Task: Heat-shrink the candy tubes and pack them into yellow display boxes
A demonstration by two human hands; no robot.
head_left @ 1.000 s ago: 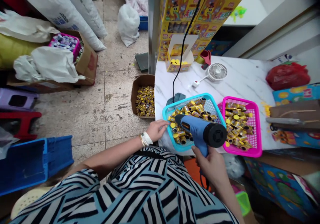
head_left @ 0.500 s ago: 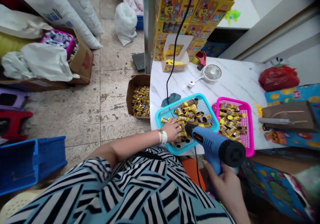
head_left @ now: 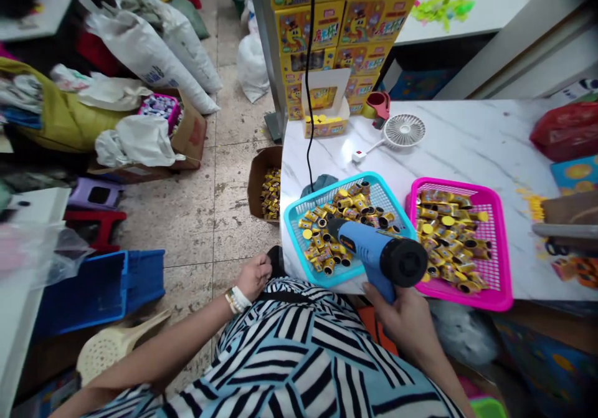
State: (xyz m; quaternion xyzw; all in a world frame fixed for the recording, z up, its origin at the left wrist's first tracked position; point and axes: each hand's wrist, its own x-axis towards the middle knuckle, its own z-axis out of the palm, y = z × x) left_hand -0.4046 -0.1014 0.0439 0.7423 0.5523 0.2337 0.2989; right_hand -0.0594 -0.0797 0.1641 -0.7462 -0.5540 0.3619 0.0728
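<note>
My right hand (head_left: 405, 318) is wrapped round the handle of a blue heat gun (head_left: 369, 243) with a black nozzle and black rear cap. Its nozzle points left, over the turquoise basket (head_left: 299, 253) that holds many small yellow-and-brown wrapped tubes (head_left: 322, 243). Some tubes show dark open ends, others yellow caps. My left hand (head_left: 253, 277), a bracelet at its wrist, is off the table near its front left edge, in front of my body. Its fingers are curled closed, and whatever may be inside them is hidden.
A pink basket (head_left: 502, 250) of similar tubes stands right of the turquoise one. Behind are a small white fan (head_left: 404, 130), a red tape dispenser (head_left: 379, 106) and stacked yellow boxes (head_left: 306, 32). A black cable (head_left: 308, 81) hangs down. A carton (head_left: 256, 184) of tubes stands on the floor.
My left hand has left the tubes in the turquoise basket, moved left past the table edge and closed. The heat gun now reaches further left over the basket. The view has shifted.
</note>
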